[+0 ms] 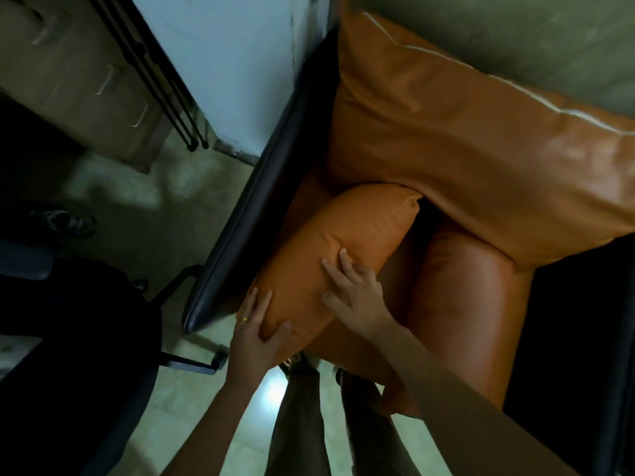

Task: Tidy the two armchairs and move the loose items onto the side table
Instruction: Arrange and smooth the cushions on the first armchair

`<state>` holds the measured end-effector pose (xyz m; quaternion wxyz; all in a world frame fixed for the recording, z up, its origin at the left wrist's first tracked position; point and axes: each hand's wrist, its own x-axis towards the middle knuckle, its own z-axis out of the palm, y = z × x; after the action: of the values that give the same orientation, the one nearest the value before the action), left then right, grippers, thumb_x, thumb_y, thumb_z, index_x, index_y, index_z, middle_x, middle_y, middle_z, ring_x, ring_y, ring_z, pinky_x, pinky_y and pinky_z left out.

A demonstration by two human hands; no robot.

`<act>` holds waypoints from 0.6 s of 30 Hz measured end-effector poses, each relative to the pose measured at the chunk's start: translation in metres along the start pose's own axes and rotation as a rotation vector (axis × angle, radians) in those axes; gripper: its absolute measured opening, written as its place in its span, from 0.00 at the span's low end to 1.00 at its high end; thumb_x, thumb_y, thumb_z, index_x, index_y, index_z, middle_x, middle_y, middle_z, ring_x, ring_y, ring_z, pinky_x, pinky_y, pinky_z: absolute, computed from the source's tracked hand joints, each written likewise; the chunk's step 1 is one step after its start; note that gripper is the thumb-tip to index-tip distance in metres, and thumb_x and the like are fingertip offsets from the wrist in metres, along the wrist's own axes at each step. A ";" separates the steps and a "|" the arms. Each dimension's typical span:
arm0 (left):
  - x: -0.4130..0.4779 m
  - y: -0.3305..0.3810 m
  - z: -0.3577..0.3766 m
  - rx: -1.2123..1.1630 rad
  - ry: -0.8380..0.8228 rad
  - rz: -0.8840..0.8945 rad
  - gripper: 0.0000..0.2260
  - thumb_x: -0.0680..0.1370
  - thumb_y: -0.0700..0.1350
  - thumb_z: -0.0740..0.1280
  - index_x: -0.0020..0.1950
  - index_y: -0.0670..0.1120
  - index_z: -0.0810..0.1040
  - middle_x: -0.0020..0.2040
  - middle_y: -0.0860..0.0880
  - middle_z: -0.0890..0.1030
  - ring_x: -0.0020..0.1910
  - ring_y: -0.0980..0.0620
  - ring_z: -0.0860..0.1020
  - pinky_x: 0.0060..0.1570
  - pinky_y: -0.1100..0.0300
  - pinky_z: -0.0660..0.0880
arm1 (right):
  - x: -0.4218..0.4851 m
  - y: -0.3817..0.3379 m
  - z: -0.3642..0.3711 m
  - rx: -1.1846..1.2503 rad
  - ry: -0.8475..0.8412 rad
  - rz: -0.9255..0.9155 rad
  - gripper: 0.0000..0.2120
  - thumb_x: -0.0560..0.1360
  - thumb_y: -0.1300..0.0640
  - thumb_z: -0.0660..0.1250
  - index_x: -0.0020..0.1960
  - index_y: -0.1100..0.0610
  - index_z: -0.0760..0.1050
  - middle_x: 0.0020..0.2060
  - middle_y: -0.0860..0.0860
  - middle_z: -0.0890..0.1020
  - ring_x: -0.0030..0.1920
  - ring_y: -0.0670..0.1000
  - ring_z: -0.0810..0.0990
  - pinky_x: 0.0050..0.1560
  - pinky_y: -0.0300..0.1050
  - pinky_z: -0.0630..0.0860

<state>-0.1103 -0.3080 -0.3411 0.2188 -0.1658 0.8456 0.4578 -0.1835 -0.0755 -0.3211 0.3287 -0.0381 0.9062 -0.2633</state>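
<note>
On the chair (453, 286), the left hand (256, 328) grips the near end of the cushion (343, 231) while the right hand (357, 293) lies spread on it.

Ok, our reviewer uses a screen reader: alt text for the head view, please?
Two bare hands on a small orange cushion in an orange leather armchair: left hand grips its near end, right hand presses on top.
</note>
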 end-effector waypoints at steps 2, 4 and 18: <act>-0.013 -0.002 0.001 -0.059 0.052 -0.066 0.39 0.69 0.75 0.64 0.78 0.68 0.56 0.80 0.58 0.54 0.77 0.48 0.62 0.68 0.42 0.72 | 0.003 0.009 -0.011 -0.040 -0.050 -0.042 0.30 0.81 0.40 0.56 0.77 0.30 0.44 0.81 0.40 0.43 0.76 0.51 0.50 0.71 0.60 0.54; -0.024 -0.003 0.007 -0.108 0.095 -0.109 0.40 0.69 0.73 0.64 0.78 0.68 0.54 0.80 0.57 0.55 0.76 0.46 0.64 0.66 0.49 0.71 | 0.003 0.026 -0.026 -0.095 -0.034 -0.087 0.32 0.80 0.46 0.59 0.78 0.31 0.46 0.80 0.37 0.49 0.74 0.51 0.56 0.70 0.58 0.56; -0.052 -0.001 0.056 -0.182 0.242 -0.181 0.36 0.70 0.68 0.68 0.75 0.72 0.57 0.80 0.57 0.56 0.74 0.52 0.64 0.70 0.48 0.69 | 0.066 0.118 -0.106 0.281 0.419 -0.020 0.34 0.76 0.42 0.67 0.78 0.46 0.59 0.75 0.51 0.56 0.75 0.57 0.59 0.75 0.55 0.61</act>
<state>-0.0533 -0.2563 -0.3418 0.1396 -0.3145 0.8023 0.4877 -0.2880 0.0579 -0.3504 0.1330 0.0546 0.9087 -0.3919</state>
